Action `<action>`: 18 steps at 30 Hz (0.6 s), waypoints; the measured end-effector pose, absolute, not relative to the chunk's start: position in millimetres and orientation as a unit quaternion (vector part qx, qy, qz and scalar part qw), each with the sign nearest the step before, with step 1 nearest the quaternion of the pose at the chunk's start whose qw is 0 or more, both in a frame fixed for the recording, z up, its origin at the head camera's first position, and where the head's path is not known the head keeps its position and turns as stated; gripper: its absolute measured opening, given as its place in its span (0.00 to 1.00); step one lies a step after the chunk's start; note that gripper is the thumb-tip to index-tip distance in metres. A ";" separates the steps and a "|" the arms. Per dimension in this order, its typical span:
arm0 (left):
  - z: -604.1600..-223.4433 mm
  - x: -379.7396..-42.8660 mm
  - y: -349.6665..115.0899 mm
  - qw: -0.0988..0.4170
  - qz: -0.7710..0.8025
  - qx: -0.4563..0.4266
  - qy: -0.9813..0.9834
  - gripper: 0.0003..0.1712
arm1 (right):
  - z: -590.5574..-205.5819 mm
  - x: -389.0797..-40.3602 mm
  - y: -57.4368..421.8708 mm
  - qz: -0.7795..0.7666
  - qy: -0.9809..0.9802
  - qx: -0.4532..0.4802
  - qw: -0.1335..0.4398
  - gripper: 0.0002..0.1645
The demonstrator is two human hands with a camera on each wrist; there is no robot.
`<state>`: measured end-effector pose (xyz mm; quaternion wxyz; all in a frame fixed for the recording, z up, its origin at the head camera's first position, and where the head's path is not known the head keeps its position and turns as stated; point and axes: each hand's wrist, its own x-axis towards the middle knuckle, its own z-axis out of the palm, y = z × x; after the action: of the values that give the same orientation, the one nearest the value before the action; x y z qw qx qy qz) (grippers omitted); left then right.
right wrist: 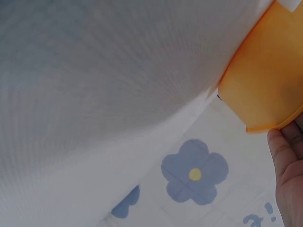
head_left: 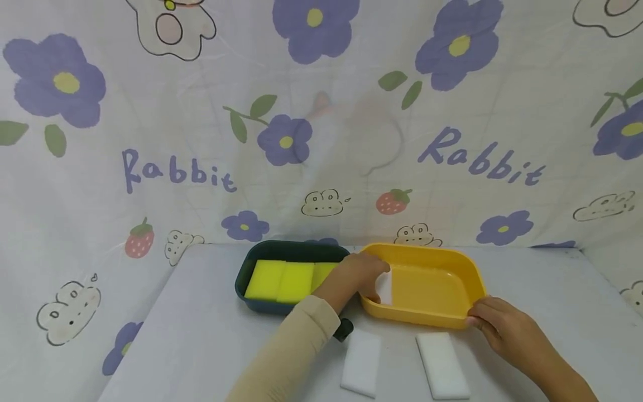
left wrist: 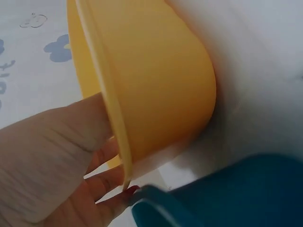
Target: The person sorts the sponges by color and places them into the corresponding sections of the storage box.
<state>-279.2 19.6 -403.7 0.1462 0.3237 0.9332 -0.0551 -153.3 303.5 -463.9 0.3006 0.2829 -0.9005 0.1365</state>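
In the head view a yellow basin (head_left: pixel 427 321) stands on the table, its inside facing up. My left hand (head_left: pixel 365 272) reaches over its left end and holds a white sponge block (head_left: pixel 384 287) upright inside, by the end wall. The left wrist view shows the basin's outer wall (left wrist: pixel 161 80), with the left hand (left wrist: pixel 61 156) at the rim; the sponge is hidden there. My right hand (head_left: pixel 512 329) grips the basin's near right corner, fingers at the rim. In the right wrist view only part of the right hand (right wrist: pixel 289 165) shows, under the rim.
Left of the basin stands a dark green tub (head_left: pixel 242 287) holding several yellow sponges (head_left: pixel 293 282). Two white sponge blocks lie in front, one on the left (head_left: pixel 361 363) and one on the right (head_left: pixel 443 365). A patterned cloth (head_left: pixel 351 139) hangs behind the table.
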 end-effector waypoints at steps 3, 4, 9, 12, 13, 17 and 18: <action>-398.5 -276.2 15.8 0.141 -0.046 0.338 0.929 0.38 | -462.8 -153.0 303.2 0.133 -0.905 0.277 0.296 0.07; -396.5 -274.6 14.8 0.138 -0.045 0.343 0.928 0.37 | -462.5 -152.9 303.1 0.131 -0.906 0.276 0.294 0.10; -385.2 -262.4 13.2 0.120 -0.053 0.358 0.924 0.36 | -462.8 -153.4 303.0 0.129 -0.908 0.271 0.291 0.16; -382.7 -250.4 9.5 0.102 -0.044 0.374 0.921 0.35 | -463.2 -153.3 302.7 0.127 -0.910 0.268 0.289 0.16; -383.2 -246.0 7.4 0.091 -0.042 0.385 0.917 0.35 | -463.1 -153.2 302.4 0.128 -0.911 0.267 0.288 0.17; -387.4 -227.2 -2.3 0.054 -0.024 0.434 0.899 0.33 | -460.9 -152.3 300.5 0.123 -0.918 0.258 0.276 0.18; -388.8 -222.7 -4.7 0.045 -0.020 0.445 0.894 0.33 | -460.3 -152.2 300.3 0.122 -0.918 0.258 0.275 0.18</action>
<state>-222.7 -4.7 -388.8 0.0446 0.4450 0.8942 -0.0199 -152.2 300.3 -460.3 0.2749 0.2575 -0.9183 0.1217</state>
